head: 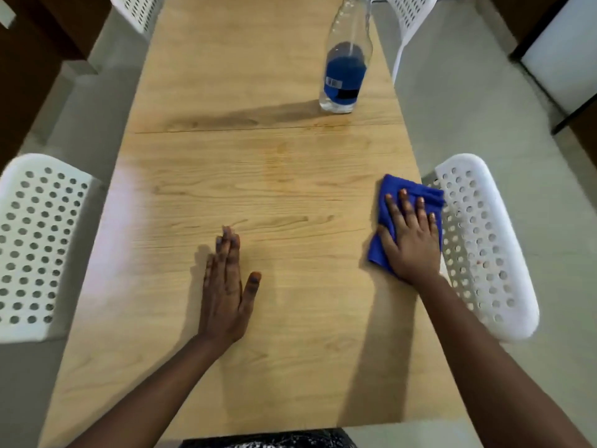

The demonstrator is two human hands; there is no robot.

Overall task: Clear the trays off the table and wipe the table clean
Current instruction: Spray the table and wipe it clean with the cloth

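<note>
A long light wooden table (258, 195) stretches away from me. My right hand (412, 237) presses flat on a folded blue cloth (400, 189) at the table's right edge, fingers spread over it. Flat on the wood near the middle lies my left hand (226, 289), fingers together, thumb out, holding nothing. No trays are in view.
A clear plastic bottle (347, 63) with a blue label stands on the far right part of the table. White perforated chairs flank it: one at the left (35, 240), one at the right (478, 240), two more at the far end (135, 11). A seam crosses the tabletop.
</note>
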